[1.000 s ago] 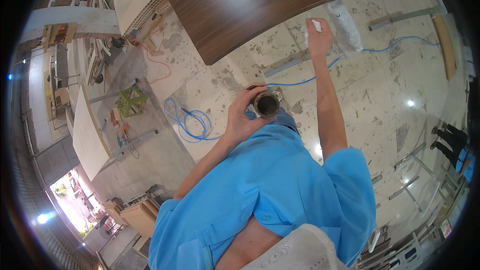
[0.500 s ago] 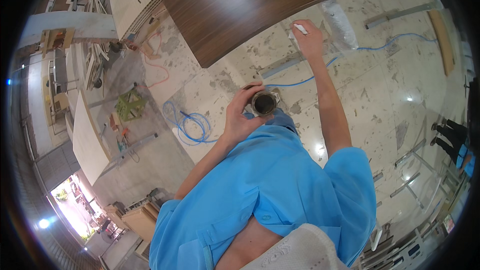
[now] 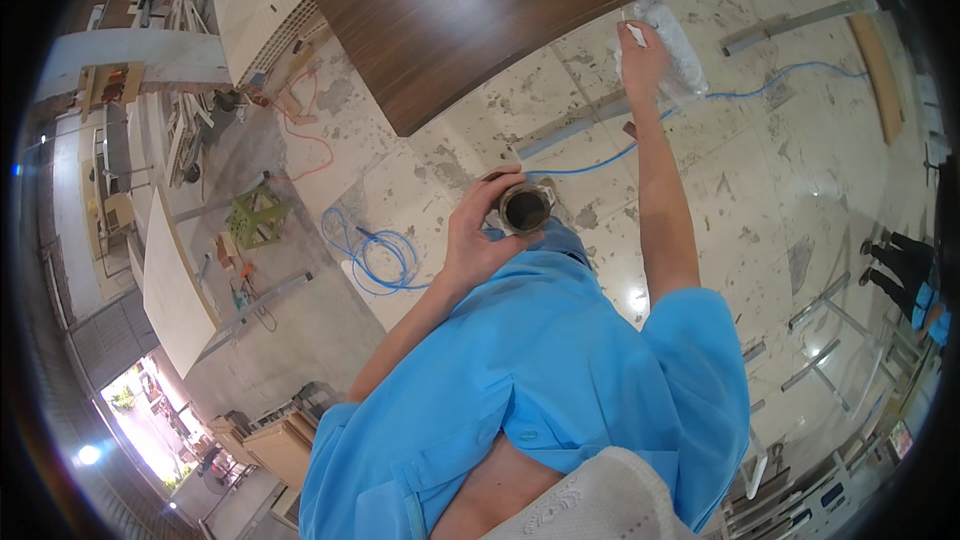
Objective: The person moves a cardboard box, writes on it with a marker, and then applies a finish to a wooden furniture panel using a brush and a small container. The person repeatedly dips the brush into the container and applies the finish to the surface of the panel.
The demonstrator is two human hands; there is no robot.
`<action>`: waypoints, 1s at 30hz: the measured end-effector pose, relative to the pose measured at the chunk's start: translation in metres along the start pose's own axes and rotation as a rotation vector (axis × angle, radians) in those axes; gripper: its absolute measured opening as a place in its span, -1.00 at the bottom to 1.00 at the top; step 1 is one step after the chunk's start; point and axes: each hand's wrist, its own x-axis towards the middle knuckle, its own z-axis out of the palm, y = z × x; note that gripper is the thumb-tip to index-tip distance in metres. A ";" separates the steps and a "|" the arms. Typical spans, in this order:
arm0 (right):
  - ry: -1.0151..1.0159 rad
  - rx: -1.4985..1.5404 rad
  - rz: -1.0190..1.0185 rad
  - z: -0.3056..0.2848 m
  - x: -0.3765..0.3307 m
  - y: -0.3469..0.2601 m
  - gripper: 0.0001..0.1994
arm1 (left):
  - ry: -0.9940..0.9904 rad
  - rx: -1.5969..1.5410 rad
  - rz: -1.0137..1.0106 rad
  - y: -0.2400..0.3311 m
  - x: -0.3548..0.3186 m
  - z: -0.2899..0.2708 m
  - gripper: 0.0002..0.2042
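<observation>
Left hand: grip closed round dark cup, held at chest over floor | Right hand: raised, pinching small white piece beside brown panel edge | Advice: keep cup level, reach steadily.

A dark wooden panel with a smooth, slightly satin grain finish is seen. The tiled floor is pale, glossy where light is reflected, and stained with rough grey patches. A round container of dull metal look is gripped by the left hand. A matt blue cloth shirt is worn. The blue cable appears smooth plastic.
</observation>
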 end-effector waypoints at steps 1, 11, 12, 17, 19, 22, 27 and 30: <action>0.064 0.036 0.004 -0.001 0.000 -0.001 -0.80 | 0.008 0.002 0.002 0.000 0.000 0.000 -0.26; 0.072 -0.048 0.065 -0.008 0.017 -0.003 -0.80 | 0.017 -0.001 -0.008 0.003 -0.004 -0.001 -0.27; 0.076 -0.031 0.073 -0.012 0.021 -0.002 -0.80 | 0.031 -0.024 -0.026 0.003 -0.005 -0.001 -0.27; 0.106 -0.022 -0.063 -0.028 0.030 -0.006 -0.79 | 0.050 -0.017 -0.007 0.001 -0.011 -0.001 -0.28; 0.136 -0.017 -0.120 -0.035 0.036 -0.012 -0.79 | 0.057 -0.055 -0.016 0.002 -0.013 -0.002 -0.29; 0.183 -0.067 -0.186 -0.042 0.045 -0.020 -0.80 | 0.077 0.011 0.005 0.006 -0.018 -0.004 -0.30; 0.060 0.030 -0.106 -0.025 0.032 -0.036 -0.78 | 0.139 -0.001 -0.010 0.011 -0.026 -0.003 -0.30; 0.001 0.113 -0.101 -0.001 0.009 -0.062 -0.78 | 0.169 -0.006 0.010 0.011 -0.032 -0.007 -0.30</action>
